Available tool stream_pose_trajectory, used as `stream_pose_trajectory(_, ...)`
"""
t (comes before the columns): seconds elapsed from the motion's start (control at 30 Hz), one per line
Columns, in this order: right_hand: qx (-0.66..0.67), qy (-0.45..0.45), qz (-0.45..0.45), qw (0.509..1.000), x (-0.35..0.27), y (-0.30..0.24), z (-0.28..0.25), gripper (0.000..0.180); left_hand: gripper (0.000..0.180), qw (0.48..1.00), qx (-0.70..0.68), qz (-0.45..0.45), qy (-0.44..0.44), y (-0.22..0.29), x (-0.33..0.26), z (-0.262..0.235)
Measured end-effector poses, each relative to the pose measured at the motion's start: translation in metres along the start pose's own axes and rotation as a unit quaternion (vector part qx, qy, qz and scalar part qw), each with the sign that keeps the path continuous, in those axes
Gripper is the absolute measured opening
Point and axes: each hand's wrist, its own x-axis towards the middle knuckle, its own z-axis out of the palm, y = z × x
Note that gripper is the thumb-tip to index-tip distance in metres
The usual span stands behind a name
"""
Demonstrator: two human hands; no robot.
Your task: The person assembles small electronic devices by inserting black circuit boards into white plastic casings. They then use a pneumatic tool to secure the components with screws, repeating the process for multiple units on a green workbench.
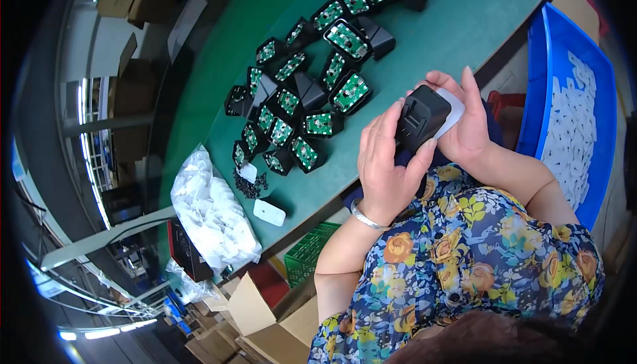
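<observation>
Close to my body, just off the near edge of the green table (458, 29), both hands hold a black plastic housing (418, 122). Its recessed, slotted side faces up. A smooth white cover (454, 113) lies against the housing's right side. My left hand (385, 158), with a bracelet at the wrist, is closed around the left side, thumb at the lower edge. My right hand (470, 122) supports the white cover from the right, its fingers curving over the far end. Whether the cover is joined to the housing I cannot tell.
Several black housings with green circuit boards (318, 124) stand grouped on the table. Left of them are small black pieces (251, 185), a white cover plate (269, 213) and a plastic bag of white parts (212, 211). A blue bin (545, 65) of white pieces stands right; cardboard boxes (249, 307) lie lower left.
</observation>
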Motion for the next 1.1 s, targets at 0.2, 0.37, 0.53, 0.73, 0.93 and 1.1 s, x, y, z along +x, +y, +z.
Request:
stream_pose_trajectory(0.2,-0.029,-0.025,-0.004,0.999,-0.006,0.005,0.007,0.060,0.060,1.000,-0.021,0.017,0.000,-0.006,-0.003,0.017)
stream_pose_trajectory(0.37,-0.030,-0.043,0.004,0.999,-0.006,0.006,0.006,0.064,0.061,0.999,-0.005,0.013,-0.029,-0.013,-0.007,0.016)
stream_pose_trajectory(0.53,-0.039,-0.058,0.013,0.997,-0.006,0.008,0.002,0.065,0.062,0.999,-0.020,0.002,-0.043,-0.018,-0.012,0.013)
stream_pose_trajectory(0.73,-0.074,-0.089,0.001,0.993,-0.009,0.013,-0.003,0.068,0.062,0.999,0.028,-0.001,-0.046,-0.020,-0.018,0.012)
stream_pose_trajectory(0.93,-0.123,-0.124,-0.021,0.984,-0.009,0.016,0.000,0.079,0.069,0.993,0.096,-0.025,-0.069,-0.011,-0.023,0.012)
stream_pose_trajectory(1.1,-0.127,-0.093,0.019,0.987,-0.010,0.013,0.002,0.081,0.072,0.988,0.104,0.032,-0.111,-0.006,-0.016,0.005)
